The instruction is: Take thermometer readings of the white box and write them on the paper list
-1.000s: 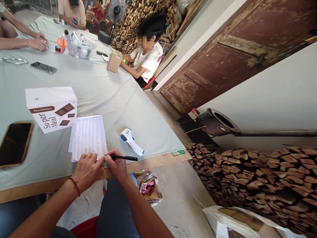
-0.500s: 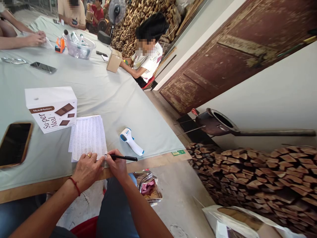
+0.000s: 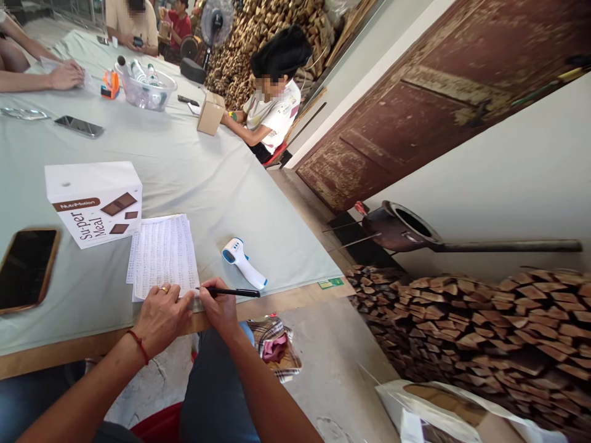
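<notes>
Handwriting-like rows cover a white sheet of paper, which lies over another sheet near the table's front edge. My left hand, with a ring and a red cord at the wrist, rests flat on the sheet's lower edge, fingers spread. In my right hand a black pen is pinched, its tip at the paper's lower right corner. Right of the paper lies a white and blue infrared thermometer. A white printed box stands behind the paper's left side, touching or nearly touching it.
On the tablecloth are a large phone, another phone, a clear basket with bottles, an orange tape dispenser and a cardboard box. Several people sit around the table. Stacked firewood is at the right.
The pen's rear end has swung slightly right and down, with its tip still at the paper's corner. My left hand stays on the sheet. The whole view has shifted slightly.
</notes>
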The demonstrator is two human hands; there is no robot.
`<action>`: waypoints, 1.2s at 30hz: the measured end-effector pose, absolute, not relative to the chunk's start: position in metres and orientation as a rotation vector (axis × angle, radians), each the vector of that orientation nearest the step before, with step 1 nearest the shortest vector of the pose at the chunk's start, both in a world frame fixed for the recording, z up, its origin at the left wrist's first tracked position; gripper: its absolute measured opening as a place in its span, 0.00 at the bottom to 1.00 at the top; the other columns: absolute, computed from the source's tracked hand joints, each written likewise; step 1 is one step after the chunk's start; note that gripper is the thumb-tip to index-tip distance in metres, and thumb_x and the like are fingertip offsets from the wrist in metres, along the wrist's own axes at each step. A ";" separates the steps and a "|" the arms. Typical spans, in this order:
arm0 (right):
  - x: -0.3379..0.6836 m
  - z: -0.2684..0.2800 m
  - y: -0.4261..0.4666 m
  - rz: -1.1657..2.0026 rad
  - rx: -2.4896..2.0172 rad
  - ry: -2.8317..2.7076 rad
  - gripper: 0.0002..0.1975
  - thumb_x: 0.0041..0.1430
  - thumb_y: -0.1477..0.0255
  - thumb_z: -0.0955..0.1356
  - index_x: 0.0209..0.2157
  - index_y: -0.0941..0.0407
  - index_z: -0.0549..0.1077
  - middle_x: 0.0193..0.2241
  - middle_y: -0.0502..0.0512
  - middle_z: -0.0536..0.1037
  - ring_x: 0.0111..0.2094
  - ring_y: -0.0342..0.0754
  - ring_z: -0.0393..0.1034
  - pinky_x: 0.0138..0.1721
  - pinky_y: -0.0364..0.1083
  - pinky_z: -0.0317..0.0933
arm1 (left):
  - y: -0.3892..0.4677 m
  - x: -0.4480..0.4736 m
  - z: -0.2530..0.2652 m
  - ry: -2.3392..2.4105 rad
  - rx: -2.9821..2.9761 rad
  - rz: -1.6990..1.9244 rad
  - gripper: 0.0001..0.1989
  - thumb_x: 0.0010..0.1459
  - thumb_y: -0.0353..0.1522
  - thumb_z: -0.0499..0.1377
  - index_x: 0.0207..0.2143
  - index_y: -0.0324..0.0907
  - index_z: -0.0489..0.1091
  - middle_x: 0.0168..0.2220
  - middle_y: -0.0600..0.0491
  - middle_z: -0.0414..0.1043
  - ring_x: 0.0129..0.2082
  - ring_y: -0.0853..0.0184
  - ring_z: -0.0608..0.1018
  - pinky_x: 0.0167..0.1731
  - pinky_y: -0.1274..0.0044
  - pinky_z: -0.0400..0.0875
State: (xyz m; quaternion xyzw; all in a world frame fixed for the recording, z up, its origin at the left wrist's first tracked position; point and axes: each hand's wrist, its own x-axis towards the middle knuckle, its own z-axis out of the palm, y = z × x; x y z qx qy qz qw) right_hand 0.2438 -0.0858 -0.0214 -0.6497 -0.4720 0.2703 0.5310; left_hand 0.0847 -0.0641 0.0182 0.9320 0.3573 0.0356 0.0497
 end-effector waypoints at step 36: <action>0.263 0.031 -0.081 -0.055 -1.388 -1.739 0.22 0.64 0.77 0.58 0.57 0.52 0.70 0.47 0.62 0.74 0.49 0.54 0.69 0.49 0.55 0.68 | -0.050 0.044 0.024 1.234 2.672 0.170 0.12 0.66 0.34 0.51 0.39 0.42 0.74 0.38 0.46 0.73 0.39 0.57 0.76 0.40 0.66 0.65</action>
